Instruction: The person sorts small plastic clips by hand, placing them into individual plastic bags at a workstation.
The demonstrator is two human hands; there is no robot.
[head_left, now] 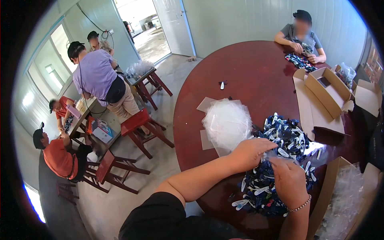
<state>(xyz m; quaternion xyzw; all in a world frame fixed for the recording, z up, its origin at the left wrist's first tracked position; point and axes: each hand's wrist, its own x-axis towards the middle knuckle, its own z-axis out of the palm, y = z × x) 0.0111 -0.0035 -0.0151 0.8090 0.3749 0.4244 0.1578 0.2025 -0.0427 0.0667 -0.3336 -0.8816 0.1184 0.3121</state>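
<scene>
Both hands meet over a heap of small dark-and-white pieces (280, 160) on the round red-brown table (248, 72); the left hand (250, 153) and right hand (289, 180) pinch a clear bag (273, 155) between them; at ten o'clock lies a stack of clear bags (227, 122); at two o'clock an open cardboard box (326, 93); at twelve a seated person (302, 34) works.

Left forearm bare, enters from lower centre, angled up and right; black sleeve at upper arm. Left hand (250, 152) palm down, fingers curled, tips pinched together toward right hand. Right forearm rises from bottom edge, bead bracelet at wrist. Right hand (289, 178) back up, fingertips meeting left fingertips. Hands touching at pinch point.
</scene>
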